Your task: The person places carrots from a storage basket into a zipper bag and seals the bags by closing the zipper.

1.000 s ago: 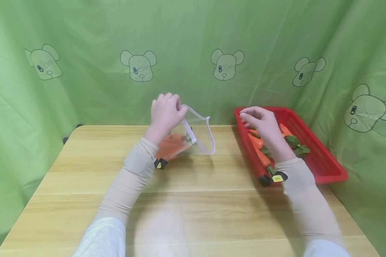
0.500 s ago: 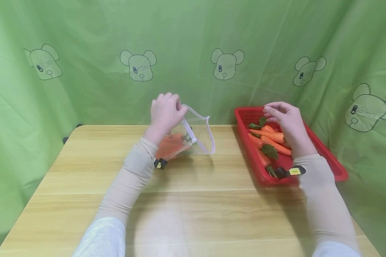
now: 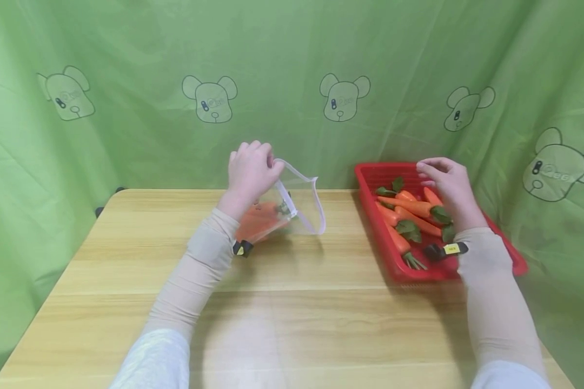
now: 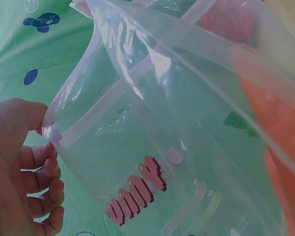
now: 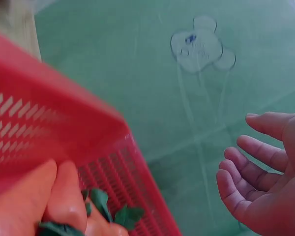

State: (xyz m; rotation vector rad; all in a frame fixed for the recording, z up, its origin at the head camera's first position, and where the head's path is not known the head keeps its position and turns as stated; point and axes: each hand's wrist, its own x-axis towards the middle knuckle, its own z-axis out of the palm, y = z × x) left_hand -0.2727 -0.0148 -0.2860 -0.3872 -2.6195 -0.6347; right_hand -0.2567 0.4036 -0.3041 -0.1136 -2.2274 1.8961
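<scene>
My left hand (image 3: 254,168) pinches the top edge of a clear zip bag (image 3: 307,202) between thumb and forefinger. The bag's mouth gapes toward the right, and orange carrots (image 3: 257,220) lie inside it. Lettering and printed marks show on the bag's film (image 4: 137,191) in the left wrist view. Over the far right part of a red basket (image 3: 370,216), my right hand (image 3: 449,186) hovers with loosely bent fingers and nothing in them. Several carrots (image 3: 409,205) with green tops lie in that basket. In the right wrist view the fingers (image 5: 253,169) are spread apart.
A pale wooden table (image 3: 272,313) carries the bag and the basket. Green curtain (image 3: 282,54) with bear-head drawings hangs behind and at both sides. The basket stands at the table's right side, close to the curtain.
My right hand has moved right, from the basket's left rim to over its far right part, uncovering more of the carrots. My left hand and the bag have stayed in place.
</scene>
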